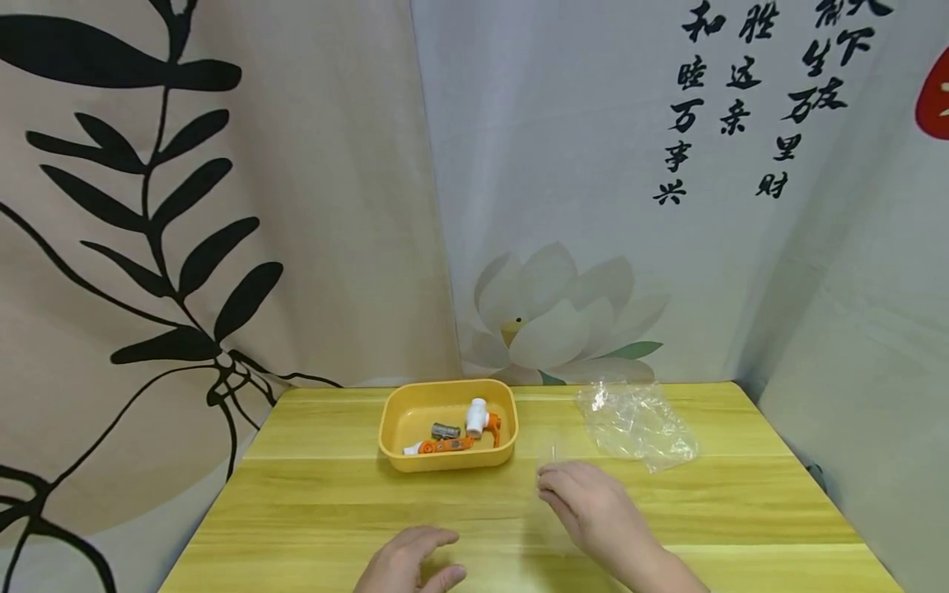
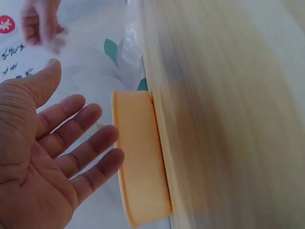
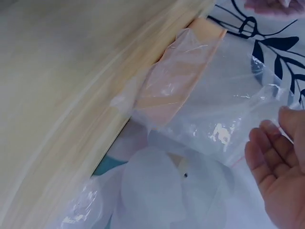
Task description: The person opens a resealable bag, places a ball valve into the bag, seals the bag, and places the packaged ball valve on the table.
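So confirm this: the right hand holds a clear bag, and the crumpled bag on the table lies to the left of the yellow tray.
Wrong side: the head view shows the crumpled bag on the table to the right of the yellow tray. The rest stands: the right hand holds a clear bag.

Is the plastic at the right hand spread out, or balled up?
Spread out: in the right wrist view, the clear plastic reaches wide from the right hand, and the yellow tray shows through it.
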